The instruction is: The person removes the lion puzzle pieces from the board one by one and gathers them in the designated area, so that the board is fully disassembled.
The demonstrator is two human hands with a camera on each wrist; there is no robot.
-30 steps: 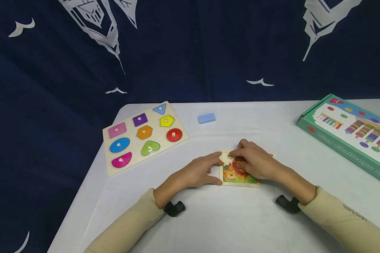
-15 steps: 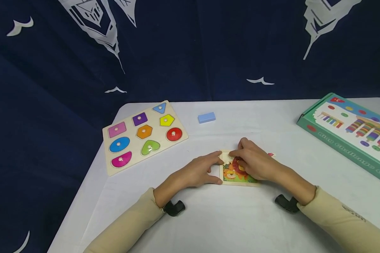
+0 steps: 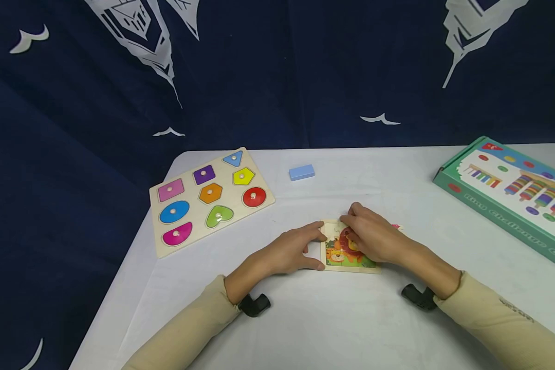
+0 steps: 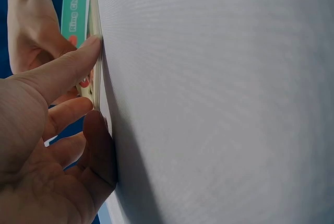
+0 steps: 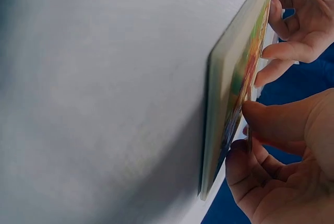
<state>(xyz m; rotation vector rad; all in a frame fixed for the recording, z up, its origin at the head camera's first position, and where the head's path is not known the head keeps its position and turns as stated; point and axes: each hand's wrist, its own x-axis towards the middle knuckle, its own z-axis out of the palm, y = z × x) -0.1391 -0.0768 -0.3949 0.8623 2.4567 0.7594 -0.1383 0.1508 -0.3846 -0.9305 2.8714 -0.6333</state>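
A small wooden jigsaw board (image 3: 335, 268) with a lion picture lies flat on the white table. My left hand (image 3: 282, 252) rests at its left edge, thumb at the near corner and fingers farther up. In the left wrist view, the thumb (image 4: 62, 72) is straight and touches the board's edge. My right hand (image 3: 372, 234) is over the board's right part and hides much of it. In the right wrist view it pinches a thin puzzle piece (image 5: 250, 139), tilted up from the picture, between thumb and fingers. A bare patch shows at the board's far left.
A wooden shape puzzle (image 3: 194, 236) with knobbed coloured pieces lies to the left. A light blue block (image 3: 301, 172) sits at the back. A green game box (image 3: 504, 216) stands at the right. Something small and pink (image 3: 397, 226) shows behind my right wrist.
My right fingertips have shifted slightly to the right over the board, showing more of the lion and the upper edge. The left hand has stayed in place.
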